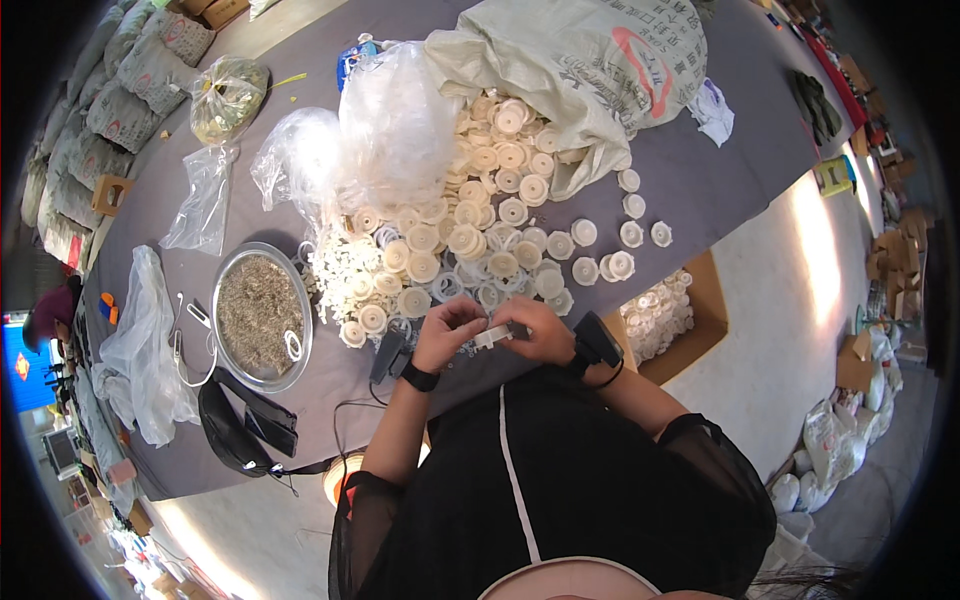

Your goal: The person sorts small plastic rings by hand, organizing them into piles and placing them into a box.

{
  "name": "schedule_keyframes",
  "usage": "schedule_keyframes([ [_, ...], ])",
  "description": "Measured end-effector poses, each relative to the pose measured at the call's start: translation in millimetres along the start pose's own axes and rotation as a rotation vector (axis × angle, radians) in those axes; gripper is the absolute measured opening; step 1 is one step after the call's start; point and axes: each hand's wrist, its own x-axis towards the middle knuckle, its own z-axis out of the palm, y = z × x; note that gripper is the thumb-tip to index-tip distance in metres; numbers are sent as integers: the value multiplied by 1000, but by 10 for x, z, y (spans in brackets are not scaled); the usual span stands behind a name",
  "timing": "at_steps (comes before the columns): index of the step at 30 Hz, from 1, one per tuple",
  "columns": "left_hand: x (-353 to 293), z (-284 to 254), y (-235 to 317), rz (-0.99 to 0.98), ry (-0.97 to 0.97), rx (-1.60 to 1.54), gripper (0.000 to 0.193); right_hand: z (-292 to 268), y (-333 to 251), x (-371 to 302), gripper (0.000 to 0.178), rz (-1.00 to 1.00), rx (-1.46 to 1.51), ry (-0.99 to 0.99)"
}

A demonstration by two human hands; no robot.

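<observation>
At the table's near edge, my left hand (448, 332) and my right hand (537, 330) meet in front of my body. Their fingers are closed around a small white plastic part (489, 338), partly covered by the fingertips. Just beyond them spreads a heap of round, cream-white plastic discs (463, 238) with raised centres. Translucent rings (446, 286) lie mixed into its near side, and tiny white pieces (345, 270) form its left side. To the left stands a round metal tray (306, 345) full of small metallic-looking bits.
A large woven sack (590, 60) lies open behind the heap, beside clear plastic bags (395, 130). On the right, below table height, a cardboard box (712, 318) holds more white parts. A black pouch (225, 430), a phone (270, 428) and a white cable (197, 382) lie left.
</observation>
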Motion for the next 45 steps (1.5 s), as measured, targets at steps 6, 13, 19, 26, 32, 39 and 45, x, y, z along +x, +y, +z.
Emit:
schedule_keyframes([
  [6, -107, -12, 356, 49, -109, 188, 7, -14, -176, 90, 27, -57, 5, 6],
  [13, -162, -51, 447, 103, -96, 175, 7, 34, -256, 137, 29, -85, 41, 97],
  [19, -170, -73, 472, 114, -108, 241, 9, 13, -244, 145, 27, -46, 73, 36],
  [26, -227, 19, 462, 114, -65, 105, 22, -19, -259, 151, 24, 41, 117, 53],
  [32, -293, 111, 519, 270, -14, 374, 34, -90, -277, 144, 24, 4, 23, 24],
  [39, -280, 184, 533, 293, 30, 530, 29, -4, -242, 52, 24, 30, -17, 135],
  [45, -273, 231, 426, 380, 80, 536, 28, 12, -259, 37, 27, 37, 4, 176],
])
